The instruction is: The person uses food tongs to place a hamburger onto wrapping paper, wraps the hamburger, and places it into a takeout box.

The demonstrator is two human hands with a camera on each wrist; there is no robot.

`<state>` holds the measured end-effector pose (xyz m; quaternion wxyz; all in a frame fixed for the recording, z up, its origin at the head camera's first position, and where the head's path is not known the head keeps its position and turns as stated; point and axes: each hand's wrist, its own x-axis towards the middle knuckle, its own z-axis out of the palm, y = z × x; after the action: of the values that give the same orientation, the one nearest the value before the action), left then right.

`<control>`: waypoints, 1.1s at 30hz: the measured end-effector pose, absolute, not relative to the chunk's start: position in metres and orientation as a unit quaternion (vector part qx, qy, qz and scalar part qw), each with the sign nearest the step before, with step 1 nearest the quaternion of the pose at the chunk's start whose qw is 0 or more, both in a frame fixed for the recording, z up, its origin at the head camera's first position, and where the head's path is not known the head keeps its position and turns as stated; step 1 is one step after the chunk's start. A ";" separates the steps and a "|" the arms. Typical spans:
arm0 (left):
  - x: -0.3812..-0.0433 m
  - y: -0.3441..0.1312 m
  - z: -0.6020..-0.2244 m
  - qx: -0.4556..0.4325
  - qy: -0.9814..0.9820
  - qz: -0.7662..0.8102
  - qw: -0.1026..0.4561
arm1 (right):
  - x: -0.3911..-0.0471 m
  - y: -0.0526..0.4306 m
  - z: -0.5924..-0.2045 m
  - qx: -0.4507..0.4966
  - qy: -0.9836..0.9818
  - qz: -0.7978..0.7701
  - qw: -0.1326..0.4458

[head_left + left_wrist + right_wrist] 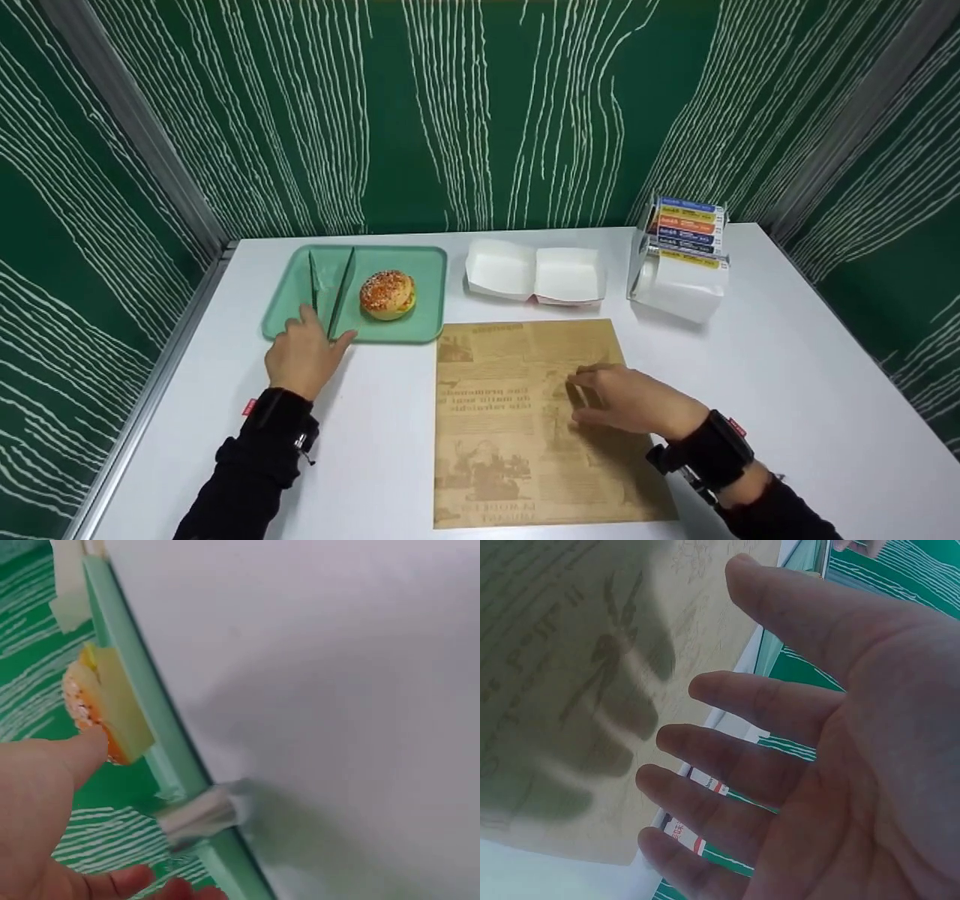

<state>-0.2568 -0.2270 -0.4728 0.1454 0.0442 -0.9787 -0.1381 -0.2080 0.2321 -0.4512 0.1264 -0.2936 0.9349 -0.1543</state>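
Note:
A pair of metal tongs point(343, 292) lies in the green tray point(427, 330), its two arms spread apart. My left hand point(304, 356) reaches over the tray's front edge, thumb and fingers spread on either side of the tongs' near end. In the left wrist view the bent metal end of the tongs point(199, 819) overlaps the tray rim, between thumb and fingers. A seeded burger point(387, 295) sits right of the tongs. My right hand point(637, 397) hovers over brown printed paper point(487, 427), fingers extended and holding nothing; its shadow falls on the sheet.
An opened white paper box point(570, 274) stands behind the paper, right of the tray. Farther right is a rack point(637, 274) with colourful labelled packets point(686, 225) and white paper bags point(682, 289). Green patterned walls point(450, 112) enclose the white table point(375, 450).

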 end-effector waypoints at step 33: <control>-0.255 -0.244 -0.474 0.085 -0.960 -0.258 0.068 | -0.215 0.227 -0.457 -0.307 0.939 -0.155 0.020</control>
<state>-0.2555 -0.2439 -0.4741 0.0680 0.0854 -0.9599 -0.2581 -0.2152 0.2271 -0.4566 0.0202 -0.3065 0.9389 -0.1555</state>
